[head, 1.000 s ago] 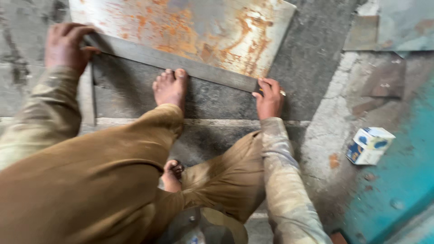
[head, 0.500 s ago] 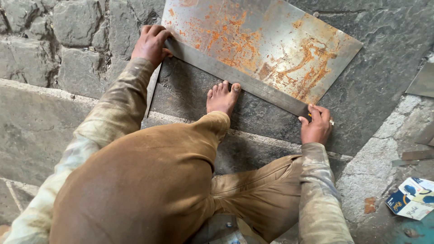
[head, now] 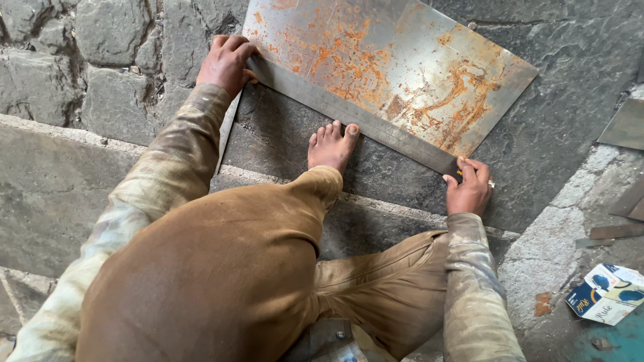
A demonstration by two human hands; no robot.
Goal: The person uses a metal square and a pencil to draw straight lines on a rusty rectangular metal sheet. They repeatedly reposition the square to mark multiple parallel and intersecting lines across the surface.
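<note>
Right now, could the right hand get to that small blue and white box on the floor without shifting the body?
Probably yes. The right hand rests at the near end of the steel ruler, and the box lies off to its right on bare floor with nothing between them. It would have to let go of the ruler, though.

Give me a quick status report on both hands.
Left hand pressing steel square corner. Right hand at its far end. Rusty sheet underneath. Bare foot beside the blade.
</note>
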